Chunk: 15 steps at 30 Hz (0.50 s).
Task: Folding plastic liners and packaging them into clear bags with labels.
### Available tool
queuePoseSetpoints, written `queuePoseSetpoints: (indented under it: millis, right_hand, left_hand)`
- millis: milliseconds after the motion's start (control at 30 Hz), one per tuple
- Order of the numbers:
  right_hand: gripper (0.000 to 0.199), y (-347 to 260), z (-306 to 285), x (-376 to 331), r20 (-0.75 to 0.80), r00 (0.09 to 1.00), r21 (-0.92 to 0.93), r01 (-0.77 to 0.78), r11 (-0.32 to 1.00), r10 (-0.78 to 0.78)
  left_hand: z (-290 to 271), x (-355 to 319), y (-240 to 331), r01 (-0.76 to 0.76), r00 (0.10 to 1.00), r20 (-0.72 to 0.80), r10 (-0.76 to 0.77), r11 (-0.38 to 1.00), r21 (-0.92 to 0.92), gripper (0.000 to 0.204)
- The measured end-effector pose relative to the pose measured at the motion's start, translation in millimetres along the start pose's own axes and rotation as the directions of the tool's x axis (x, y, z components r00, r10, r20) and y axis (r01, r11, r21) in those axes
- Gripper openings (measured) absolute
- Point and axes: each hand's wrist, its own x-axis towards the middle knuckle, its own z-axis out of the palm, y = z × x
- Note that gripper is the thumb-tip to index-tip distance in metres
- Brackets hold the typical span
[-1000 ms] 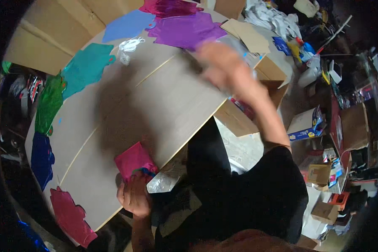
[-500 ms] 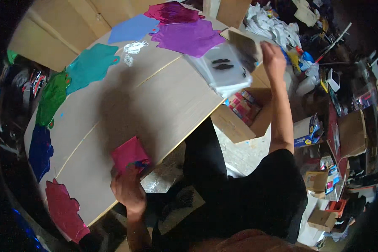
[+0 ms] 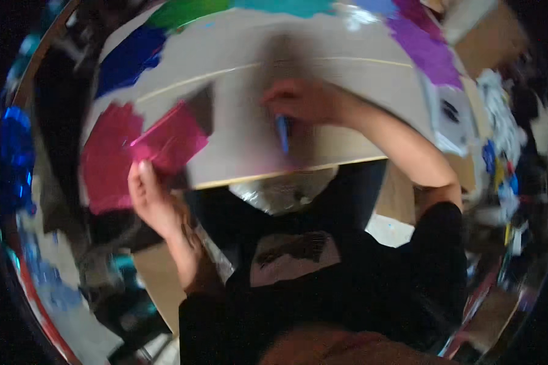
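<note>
My left hand [image 3: 157,201] grips a shiny pink foil packet [image 3: 175,141] by its lower left corner, thumb on top, at the table's left front. My right hand [image 3: 307,102] is over the middle of the table, its fingers curled and blurred by motion. Just under those fingers shows a narrow blue strip [image 3: 284,134]; whatever they hold is too smeared to name. A flat dark red foil piece [image 3: 112,158] lies beside the packet on the table's left. Clear plastic bags [image 3: 453,118] with black marks lie at the table's right edge.
Along the curved far edge of the table [image 3: 225,152] lie foil pieces in dark blue [image 3: 131,61], green [image 3: 189,12], teal [image 3: 286,5] and purple [image 3: 423,52]. White string [image 3: 356,17] sits among them. Cardboard [image 3: 399,188] stands below the table's right edge.
The view has turned. My right hand has come from the clear bags to the middle of the table. My left hand has raised and tilted the pink packet, now next to the dark red foil.
</note>
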Motion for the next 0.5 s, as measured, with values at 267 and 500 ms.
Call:
queuePoseSetpoints:
  millis: [267, 500]
  right_hand:
    - [0.041, -40, 22, 29, 0.160, 0.969, 0.420, -0.242, 0.875, 0.190]
    - [0.039, -63, -26, -4, -0.175, 0.972, 0.462, 0.223, 0.859, -0.158]
  left_hand:
    - [-18, 1, 39, 0.308, 0.947, 0.149, -0.283, 0.934, -0.182, 0.015]
    - [44, 3, 27, 0.428, 0.748, 0.546, -0.378, 0.903, 0.038, 0.017]
